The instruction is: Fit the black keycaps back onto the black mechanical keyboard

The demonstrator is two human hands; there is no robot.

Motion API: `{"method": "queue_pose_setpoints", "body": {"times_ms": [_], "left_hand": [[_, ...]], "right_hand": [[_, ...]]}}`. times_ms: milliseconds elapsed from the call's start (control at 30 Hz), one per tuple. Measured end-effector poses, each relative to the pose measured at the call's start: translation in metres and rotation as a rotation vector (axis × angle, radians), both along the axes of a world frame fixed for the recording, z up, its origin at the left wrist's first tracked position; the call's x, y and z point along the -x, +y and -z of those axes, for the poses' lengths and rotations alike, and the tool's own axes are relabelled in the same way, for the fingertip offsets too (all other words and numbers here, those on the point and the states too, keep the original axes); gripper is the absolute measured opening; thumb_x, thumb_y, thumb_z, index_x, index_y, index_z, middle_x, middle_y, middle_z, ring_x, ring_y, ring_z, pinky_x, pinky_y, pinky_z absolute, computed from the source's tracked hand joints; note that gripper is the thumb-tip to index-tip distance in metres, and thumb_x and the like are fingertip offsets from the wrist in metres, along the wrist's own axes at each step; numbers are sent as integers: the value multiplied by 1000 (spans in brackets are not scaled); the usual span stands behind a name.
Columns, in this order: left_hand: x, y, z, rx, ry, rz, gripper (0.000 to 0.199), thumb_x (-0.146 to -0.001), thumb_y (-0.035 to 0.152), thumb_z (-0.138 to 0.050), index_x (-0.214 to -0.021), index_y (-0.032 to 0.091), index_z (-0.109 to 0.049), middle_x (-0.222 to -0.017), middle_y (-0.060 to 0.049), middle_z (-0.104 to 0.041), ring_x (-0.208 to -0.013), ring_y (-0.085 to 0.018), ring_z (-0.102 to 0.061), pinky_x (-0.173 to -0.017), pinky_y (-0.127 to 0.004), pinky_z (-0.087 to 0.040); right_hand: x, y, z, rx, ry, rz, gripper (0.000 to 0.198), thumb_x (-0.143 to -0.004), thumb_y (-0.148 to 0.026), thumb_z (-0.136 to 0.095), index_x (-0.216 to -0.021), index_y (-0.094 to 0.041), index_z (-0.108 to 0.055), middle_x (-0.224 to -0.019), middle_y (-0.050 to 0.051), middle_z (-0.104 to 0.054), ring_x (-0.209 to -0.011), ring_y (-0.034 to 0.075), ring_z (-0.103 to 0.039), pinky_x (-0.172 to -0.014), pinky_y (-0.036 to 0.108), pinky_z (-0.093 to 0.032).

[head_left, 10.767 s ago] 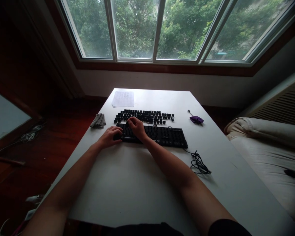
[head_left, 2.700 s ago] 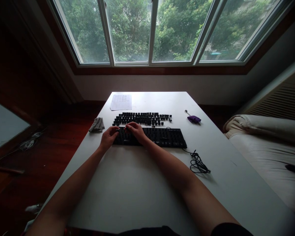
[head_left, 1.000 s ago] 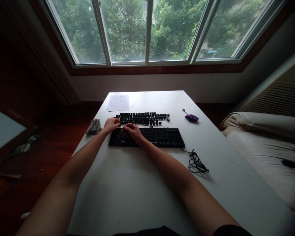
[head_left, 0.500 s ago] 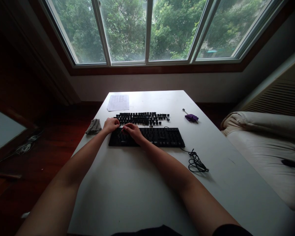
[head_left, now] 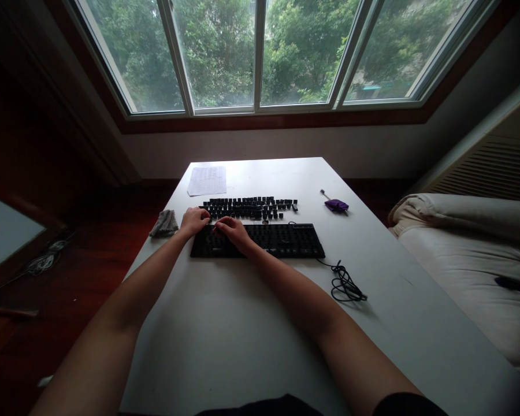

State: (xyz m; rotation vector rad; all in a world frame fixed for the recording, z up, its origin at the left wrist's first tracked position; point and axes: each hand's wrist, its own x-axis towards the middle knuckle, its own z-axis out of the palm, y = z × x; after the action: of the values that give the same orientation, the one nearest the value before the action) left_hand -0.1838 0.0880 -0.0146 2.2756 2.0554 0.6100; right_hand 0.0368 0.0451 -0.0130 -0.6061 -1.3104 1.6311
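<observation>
A black keyboard (head_left: 281,240) lies flat on the white table, its keycaps off in at least part. Behind it loose black keycaps (head_left: 255,203) stand in rows. My left hand (head_left: 194,220) rests at the keyboard's far left corner, beside the keycap rows, with fingers curled together; anything in them is hidden. Over the left part of the keyboard my right hand (head_left: 233,230) has its thumb and fingers pinched together. What sits between those fingertips is too small and dark to make out.
A grey cloth (head_left: 164,223) lies left of my left hand. Paper sheets (head_left: 207,180) are at the table's far left. On the right lie a purple cloth or pouch (head_left: 337,205), a small brush-like tool (head_left: 328,195) and the coiled black cable (head_left: 347,285). A pale sofa (head_left: 455,254) stands beyond the table.
The whole view has shifted very slightly. Both hands keep nearly the same place and pose at the keyboard.
</observation>
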Motion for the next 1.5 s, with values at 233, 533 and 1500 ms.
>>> {"method": "queue_pose_setpoints", "body": {"times_ms": [233, 533, 1500], "left_hand": [[2, -3, 0, 0, -15, 3, 17, -78, 34, -68, -91, 27, -77, -88, -5, -68, -92, -27, -57, -86, -38, -45], [-5, -24, -6, -121, -121, 0, 19, -85, 22, -56, -89, 24, -75, -93, -6, -68, -94, -26, -56, -91, -40, -44], [-46, -125, -7, -73, -24, 521, 19, -89, 31, -68, -107, 24, -65, -110, -6, -65, -99, -23, -56, -89, -41, -47]], "right_hand": [[0, 2, 5, -16, -15, 1, 33, -75, -49, -75, -86, -19, -65, -79, 2, -74, -66, 14, -66, -64, 27, -52], [-1, 5, 4, 55, 99, -9, 26, -86, -43, -62, -96, -21, -56, -84, 2, -72, -66, 15, -68, -54, 24, -50], [-60, 4, -16, -308, -298, -36, 58, -90, -36, -60, -145, -26, -43, -92, 1, -75, -58, 12, -61, -62, 26, -52]]}}
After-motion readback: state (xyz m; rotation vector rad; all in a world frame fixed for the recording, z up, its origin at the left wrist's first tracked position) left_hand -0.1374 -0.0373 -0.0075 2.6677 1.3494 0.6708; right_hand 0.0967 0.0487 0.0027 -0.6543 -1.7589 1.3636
